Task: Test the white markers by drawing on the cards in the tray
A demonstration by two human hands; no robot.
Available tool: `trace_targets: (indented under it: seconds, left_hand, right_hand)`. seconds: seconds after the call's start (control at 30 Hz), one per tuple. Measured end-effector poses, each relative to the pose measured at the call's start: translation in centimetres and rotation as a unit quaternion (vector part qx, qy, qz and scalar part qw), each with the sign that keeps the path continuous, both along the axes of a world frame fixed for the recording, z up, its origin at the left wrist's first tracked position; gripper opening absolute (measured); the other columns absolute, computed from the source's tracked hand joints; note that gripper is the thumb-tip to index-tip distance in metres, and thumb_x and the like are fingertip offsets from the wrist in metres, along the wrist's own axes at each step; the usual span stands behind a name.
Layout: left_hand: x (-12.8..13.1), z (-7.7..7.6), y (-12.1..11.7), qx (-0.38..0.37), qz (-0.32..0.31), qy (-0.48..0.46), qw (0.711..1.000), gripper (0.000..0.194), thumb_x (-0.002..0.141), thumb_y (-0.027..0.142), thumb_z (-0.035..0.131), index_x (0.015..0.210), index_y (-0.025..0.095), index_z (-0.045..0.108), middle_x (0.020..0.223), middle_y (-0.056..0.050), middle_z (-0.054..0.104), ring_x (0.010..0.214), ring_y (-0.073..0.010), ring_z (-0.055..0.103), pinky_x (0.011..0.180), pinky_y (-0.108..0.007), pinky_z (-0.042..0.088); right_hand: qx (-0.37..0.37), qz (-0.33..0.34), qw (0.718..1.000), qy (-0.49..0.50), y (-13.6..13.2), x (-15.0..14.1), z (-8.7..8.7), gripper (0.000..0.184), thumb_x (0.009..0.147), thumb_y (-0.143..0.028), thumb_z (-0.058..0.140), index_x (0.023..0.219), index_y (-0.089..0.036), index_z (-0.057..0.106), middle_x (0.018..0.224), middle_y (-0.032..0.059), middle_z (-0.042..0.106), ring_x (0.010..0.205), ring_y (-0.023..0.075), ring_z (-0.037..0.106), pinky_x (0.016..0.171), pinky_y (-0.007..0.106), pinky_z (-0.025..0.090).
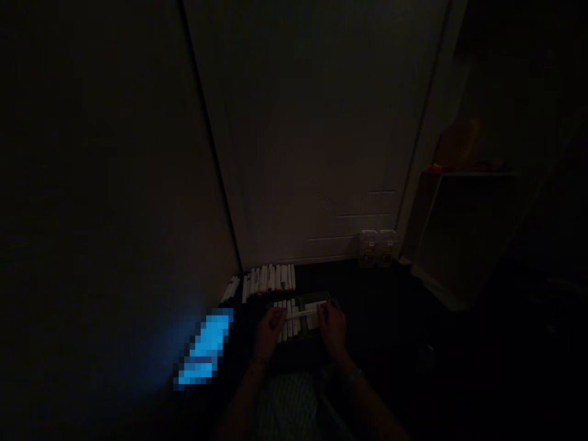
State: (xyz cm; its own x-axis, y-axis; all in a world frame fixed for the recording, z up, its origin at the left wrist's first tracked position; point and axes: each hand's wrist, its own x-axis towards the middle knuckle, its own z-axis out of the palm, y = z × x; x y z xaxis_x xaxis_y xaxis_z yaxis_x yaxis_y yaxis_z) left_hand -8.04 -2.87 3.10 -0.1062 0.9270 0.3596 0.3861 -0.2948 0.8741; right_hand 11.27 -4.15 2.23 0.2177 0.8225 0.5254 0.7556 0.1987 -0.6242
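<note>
A white marker (301,314) lies level between my hands, gripped at its two ends. My left hand (270,331) pinches the left end, and my right hand (332,324) closes round the right end. Just beneath is a dark tray (327,296), only dimly visible. Several white markers (288,329) stand side by side in its left part, and a pale flat piece (311,320) shows in its right part, partly covered by my right hand. Beyond the tray, a row of white markers (270,278) with coloured ends lines the wall.
A few more markers (230,289) lie at the left wall. A bright blue pixelated patch (204,349) glows on the left. Two clear plastic containers (377,248) with labels stand at the back wall. A box-like shelf (468,233) is on the right, with an orange object (459,141) on top.
</note>
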Motion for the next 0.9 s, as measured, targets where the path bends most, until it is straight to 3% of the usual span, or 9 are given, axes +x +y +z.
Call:
trace_targets:
  seconds: [0.5,0.9]
  left_hand:
    - [-0.36,-0.60,0.25,0.010,-0.008,0.000,1.000,0.031,0.075,0.040,0.049,0.093,0.018,0.061,0.095,-0.005,0.066,0.090,-0.0193,0.060,0.082,-0.030,0.045]
    - [-0.15,-0.21,0.03,-0.008,-0.004,-0.027,1.000,0.035,0.074,0.044,0.050,0.094,0.017,0.061,0.097,-0.006,0.065,0.093,-0.0198,0.059,0.084,-0.031,0.045]
  right_hand:
    - [0.003,0.003,1.000,0.008,0.00,0.07,-0.04,0.026,0.091,-0.032,0.036,0.089,-0.020,0.059,0.081,0.0026,0.064,0.078,0.0146,0.057,0.074,0.024,0.033]
    - [0.002,0.001,1.000,0.009,-0.14,-0.01,0.15,0.026,0.091,-0.032,0.036,0.090,-0.020,0.060,0.083,0.0029,0.064,0.078,0.0146,0.057,0.074,0.024,0.033]
